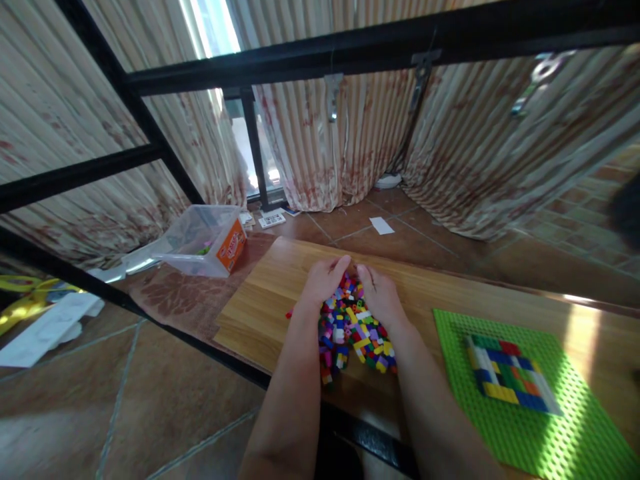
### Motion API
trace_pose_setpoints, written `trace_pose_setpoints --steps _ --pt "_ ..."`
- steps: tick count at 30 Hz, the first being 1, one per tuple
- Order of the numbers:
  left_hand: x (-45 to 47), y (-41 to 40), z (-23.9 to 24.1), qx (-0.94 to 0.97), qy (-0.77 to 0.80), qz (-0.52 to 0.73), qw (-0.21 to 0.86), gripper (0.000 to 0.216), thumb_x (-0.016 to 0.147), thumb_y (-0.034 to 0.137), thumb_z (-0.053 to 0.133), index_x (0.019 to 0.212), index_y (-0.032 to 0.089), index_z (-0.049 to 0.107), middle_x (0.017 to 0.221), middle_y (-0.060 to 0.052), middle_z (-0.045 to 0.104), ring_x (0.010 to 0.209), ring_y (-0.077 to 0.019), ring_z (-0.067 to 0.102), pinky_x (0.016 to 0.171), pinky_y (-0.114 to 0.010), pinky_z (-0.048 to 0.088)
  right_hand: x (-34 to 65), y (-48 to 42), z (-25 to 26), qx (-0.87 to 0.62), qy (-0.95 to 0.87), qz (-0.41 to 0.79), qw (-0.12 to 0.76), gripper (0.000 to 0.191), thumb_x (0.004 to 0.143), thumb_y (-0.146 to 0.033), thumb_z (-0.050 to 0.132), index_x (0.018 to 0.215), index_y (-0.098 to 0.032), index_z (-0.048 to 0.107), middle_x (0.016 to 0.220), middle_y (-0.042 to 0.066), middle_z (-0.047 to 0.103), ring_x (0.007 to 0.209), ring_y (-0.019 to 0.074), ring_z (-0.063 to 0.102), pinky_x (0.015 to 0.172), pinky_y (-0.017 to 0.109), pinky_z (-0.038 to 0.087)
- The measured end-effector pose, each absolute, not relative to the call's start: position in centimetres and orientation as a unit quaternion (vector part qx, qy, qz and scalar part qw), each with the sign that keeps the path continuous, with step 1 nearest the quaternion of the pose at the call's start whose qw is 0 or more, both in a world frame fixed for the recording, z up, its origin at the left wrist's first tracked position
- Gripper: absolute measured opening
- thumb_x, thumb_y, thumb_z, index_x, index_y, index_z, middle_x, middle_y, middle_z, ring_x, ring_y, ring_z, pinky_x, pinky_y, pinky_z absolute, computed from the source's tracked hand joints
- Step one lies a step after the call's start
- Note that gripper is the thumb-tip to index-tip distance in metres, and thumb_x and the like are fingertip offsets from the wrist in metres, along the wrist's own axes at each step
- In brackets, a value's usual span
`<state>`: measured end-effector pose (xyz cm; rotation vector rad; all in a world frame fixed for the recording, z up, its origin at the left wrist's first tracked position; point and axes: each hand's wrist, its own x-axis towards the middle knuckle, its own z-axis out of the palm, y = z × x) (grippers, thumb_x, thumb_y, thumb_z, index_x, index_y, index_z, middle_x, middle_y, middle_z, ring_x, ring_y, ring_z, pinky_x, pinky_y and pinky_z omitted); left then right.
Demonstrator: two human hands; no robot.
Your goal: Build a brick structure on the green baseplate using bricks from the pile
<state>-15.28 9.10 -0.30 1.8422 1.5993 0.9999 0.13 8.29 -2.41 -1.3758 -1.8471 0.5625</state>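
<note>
A heap of small mixed-colour toy bricks [350, 320] lies on the wooden tabletop [265, 293], between my forearms. My left hand [324, 279] rests at the heap's far left edge, palm turned inward and thumb on top. Across from it, my right hand [381, 297] curves along the far right edge. The two hands nearly meet at the back, cupped about the bricks without a grip on any one brick that I can see. Some fingertips are hidden. To the right, a flat multicoloured brick build [510, 373] sits on a green baseplate [460, 333].
A clear plastic box [200, 250] with an orange label stands on a brown cloth [175, 300] at the left. Black metal bars [300, 67] cross above and beside the table. Striped curtains [310, 147] hang behind. A white paper [381, 225] lies on the tiled floor.
</note>
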Motion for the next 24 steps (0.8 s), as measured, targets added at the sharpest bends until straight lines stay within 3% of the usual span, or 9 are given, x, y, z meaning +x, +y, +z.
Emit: trace_pose_setpoints --steps 4,10,15,19,24 --pt "-15.5 9.1 -0.8 0.648 0.593 0.4 0.261 0.058 0.094 0.059 0.035 0.075 0.015 0.067 0.071 -0.003 0.067 0.076 -0.0171 0.063 0.078 -0.028 0.047 0.6 8.4 -2.4 -0.543 -0.708 0.237 0.383 0.053 0.099 -0.052 0.03 0.109 -0.018 0.069 0.103 0.012 0.074 0.1 0.0255 0.067 0.088 0.036 0.048" --pt "-17.2 8.8 -0.1 0.608 0.562 0.49 0.273 0.055 0.093 0.058 0.038 0.09 0.014 0.071 0.094 -0.006 0.073 0.096 -0.0197 0.066 0.091 -0.031 0.048 2.0 5.7 -0.1 -0.539 -0.692 0.216 0.429 0.048 0.094 -0.051 0.042 0.111 -0.015 0.068 0.111 0.013 0.071 0.103 0.0263 0.065 0.092 0.04 0.047" --pt "-19.6 3.3 0.6 0.601 0.589 0.484 0.241 0.044 0.092 0.051 0.046 0.103 0.016 0.07 0.106 -0.007 0.073 0.103 -0.0213 0.065 0.094 -0.033 0.048 0.3 -3.5 0.4 -0.513 -0.757 0.184 0.361 0.033 0.09 -0.05 0.052 0.101 -0.023 0.068 0.1 0.008 0.071 0.092 0.0246 0.065 0.083 0.037 0.05" --pt "-20.9 -4.6 -1.1 0.57 0.655 0.459 0.189 0.037 0.09 0.046 0.052 0.11 0.019 0.067 0.113 -0.008 0.07 0.108 -0.0229 0.063 0.099 -0.037 0.047 -2.1 -9.3 -1.8 -0.553 -0.761 0.132 0.313 0.041 0.081 -0.054 0.063 0.106 -0.022 0.062 0.088 0.008 0.07 0.081 0.0267 0.064 0.073 0.038 0.049" --pt "-21.1 -10.5 -2.8 0.597 0.687 0.395 0.124 0.034 0.087 0.035 0.056 0.119 0.024 0.061 0.124 -0.007 0.063 0.117 -0.0239 0.057 0.106 -0.042 0.044 -3.5 -10.1 -2.9 -0.578 -0.771 0.053 0.261 0.017 0.09 -0.037 0.054 0.093 -0.021 0.059 0.083 0.008 0.068 0.078 0.0252 0.062 0.072 0.036 0.043"
